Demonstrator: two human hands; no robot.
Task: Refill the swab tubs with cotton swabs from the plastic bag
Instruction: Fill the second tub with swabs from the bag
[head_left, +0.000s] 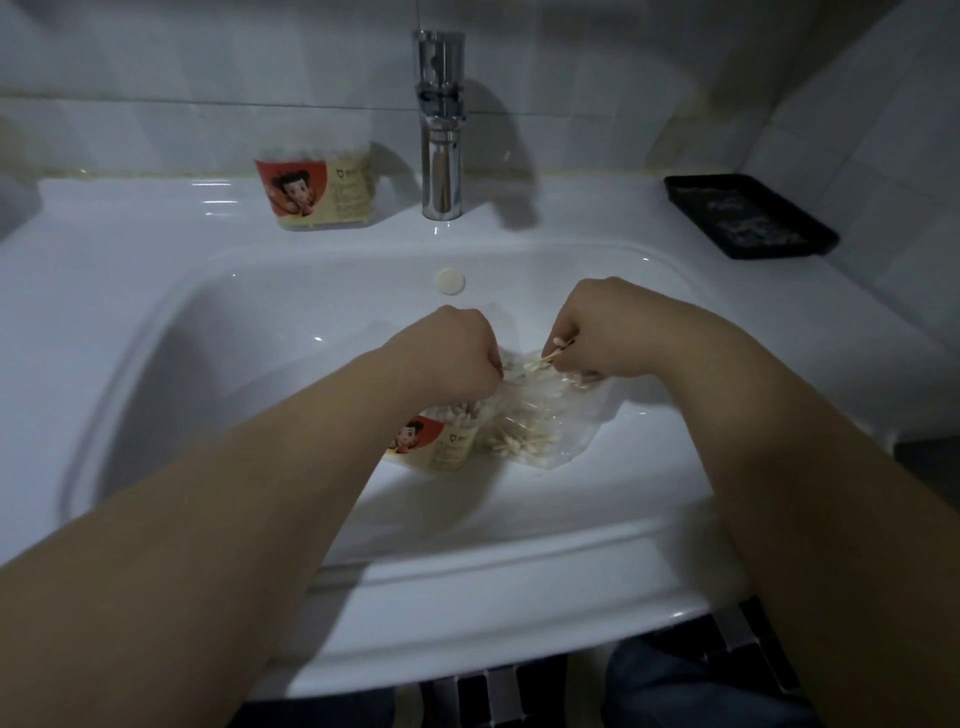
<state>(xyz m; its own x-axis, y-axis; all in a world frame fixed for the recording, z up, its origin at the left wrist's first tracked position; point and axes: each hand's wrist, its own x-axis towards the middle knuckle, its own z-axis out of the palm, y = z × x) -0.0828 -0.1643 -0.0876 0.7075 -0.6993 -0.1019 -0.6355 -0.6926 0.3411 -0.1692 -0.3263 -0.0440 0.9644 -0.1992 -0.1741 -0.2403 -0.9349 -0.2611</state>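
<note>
**Hands at the mouth of the swab bag**

Both hands work low inside the white sink (156, 249), close together but not touching. The left hand (462, 348) is closed into a fist, its fingers curled round the top edge of the plastic bag (530, 426) and holding it up. The right hand (597, 327) sits just beside it at the bag's opening, thumb and fingers pinched on a few cotton swabs (558, 351) whose tips stick out to the left of its fingers. Its lower fingers appear to press on the bag as well, though the grip there is too blurred to tell.

The bag is clear and crumpled, it rests on the basin floor, and a loose heap of swabs fills its lower part. Touching its left side stands an open swab tub (436, 441) with a red cartoon label, swabs showing at its top; the left forearm hides part of it. A second tub (317, 189) with the same label stands on the back ledge, just left of the chrome tap (441, 130). A black tray (748, 215) lies on the ledge at the far right. A round white cap (449, 281) sits on the basin's back wall below the tap.
</note>
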